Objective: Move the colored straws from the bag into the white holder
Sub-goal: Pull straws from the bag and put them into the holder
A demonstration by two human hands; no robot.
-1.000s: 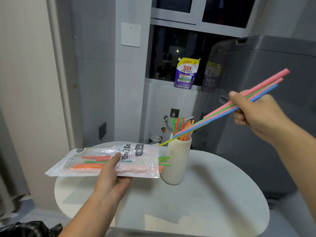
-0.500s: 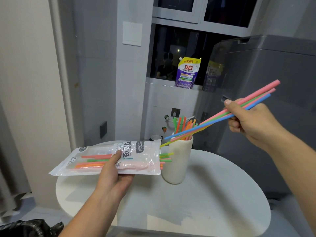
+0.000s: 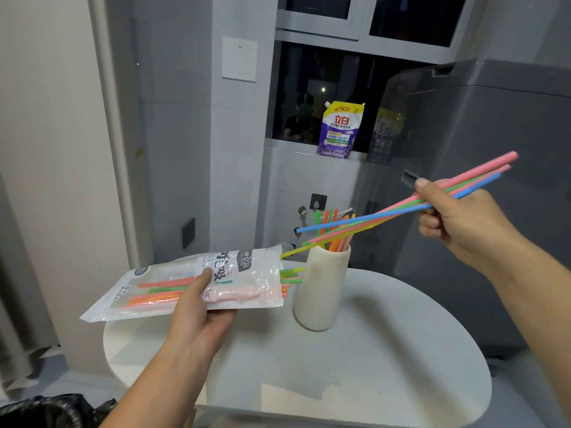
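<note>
Left hand: the left hand (image 3: 197, 307) gripped the bag (image 3: 247, 274) from beneath, thumb pressed on its top face and fingers curled under it.
Bag: clear printed plastic, held almost level above the table (image 3: 386, 350), its open end turned toward the white holder (image 3: 321, 291) and just beside it.
Straws in the bag: orange, green and pink bagged straws (image 3: 160, 293) lay lengthwise inside; several green and orange ends poked out of the mouth next to the holder's side.
Right hand: the right hand (image 3: 457, 220) was closed round a bundle of held straws (image 3: 370, 217), pinching them between thumb and curled fingers, raised to the right of the holder and above it.
Held straws: pink, green, blue and yellow, they slanted from upper right down to lower left; their lower tips fanned apart across the holder's mouth, the yellow one reaching nearly to the bag's opening. Whether any touched the holder's rim could not be told.
White holder: a ribbed cylinder, it stood upright toward the far part of the table.
Straws in the holder: green, orange and pink standing straws (image 3: 332, 223) stuck up out of its mouth, behind the slanted bundle.
Table: round and white.
Behind: a purple and yellow pouch (image 3: 340, 129) stood on the window ledge, with a grey appliance (image 3: 494, 257) to the right.
Lower left: a black plastic sack (image 3: 52, 410) lay at the frame's corner.
</note>
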